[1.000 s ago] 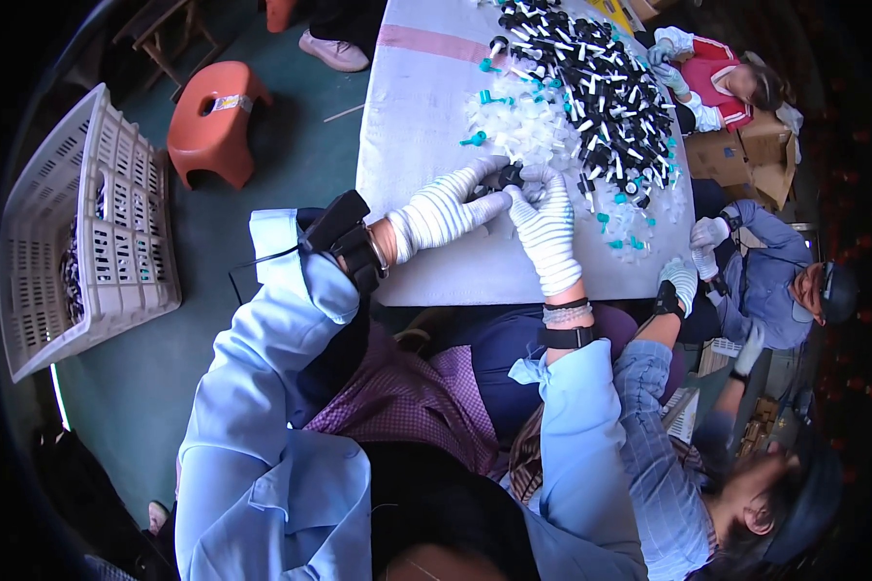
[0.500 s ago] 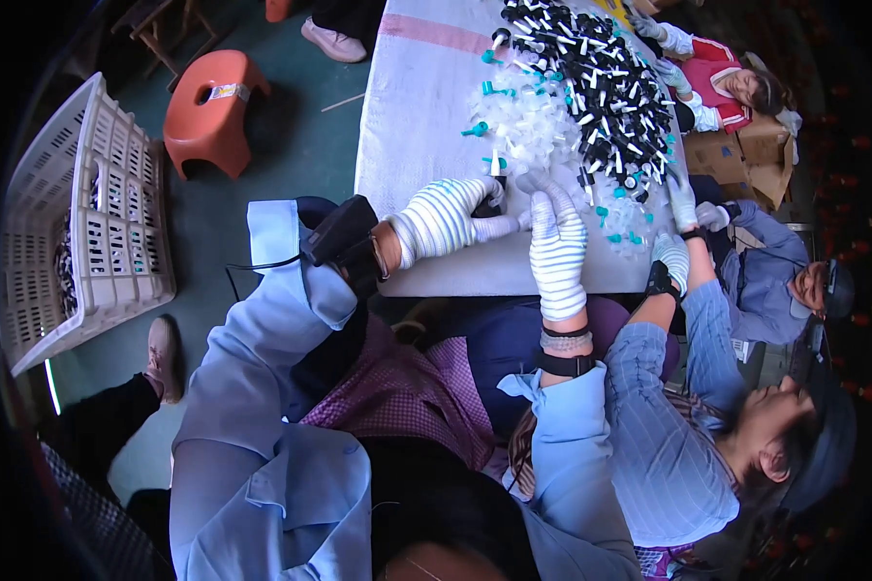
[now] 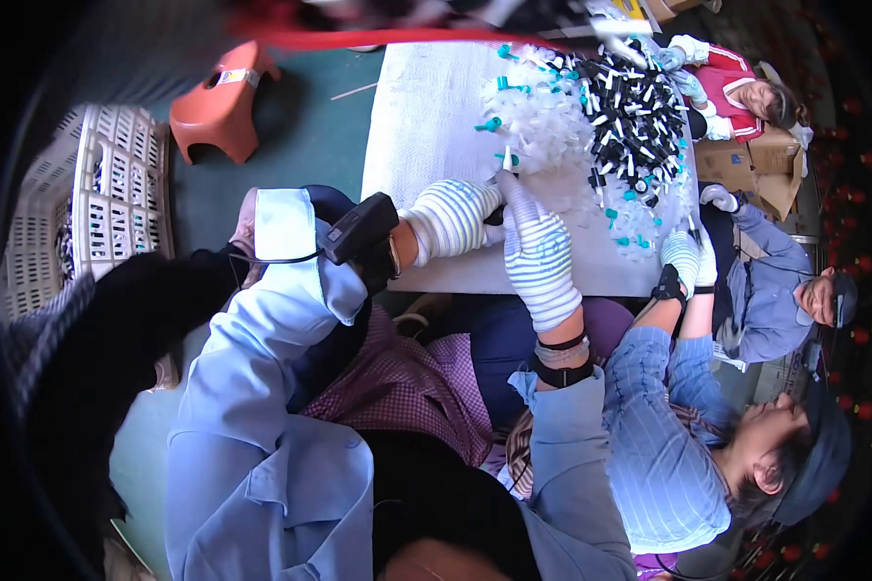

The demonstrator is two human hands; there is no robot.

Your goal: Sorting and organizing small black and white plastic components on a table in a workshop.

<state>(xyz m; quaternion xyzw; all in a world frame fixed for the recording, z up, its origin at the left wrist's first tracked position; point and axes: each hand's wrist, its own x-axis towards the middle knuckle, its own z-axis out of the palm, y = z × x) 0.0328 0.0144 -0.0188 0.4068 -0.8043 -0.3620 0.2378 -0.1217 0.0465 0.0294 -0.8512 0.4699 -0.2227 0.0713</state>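
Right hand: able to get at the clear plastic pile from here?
Likely yes: the right hand is over the table, just short of the clear plastic pile, and nothing large seems to block the way between.

Left hand (image 3: 455, 215) curled, turned rightward; right hand (image 3: 538, 254) just beside it, pointing forward.

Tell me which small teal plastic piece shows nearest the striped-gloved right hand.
The teal piece partly hidden behind the slim white plastic nozzle by the fingertips of the right hand; the other teal pieces show farther off.
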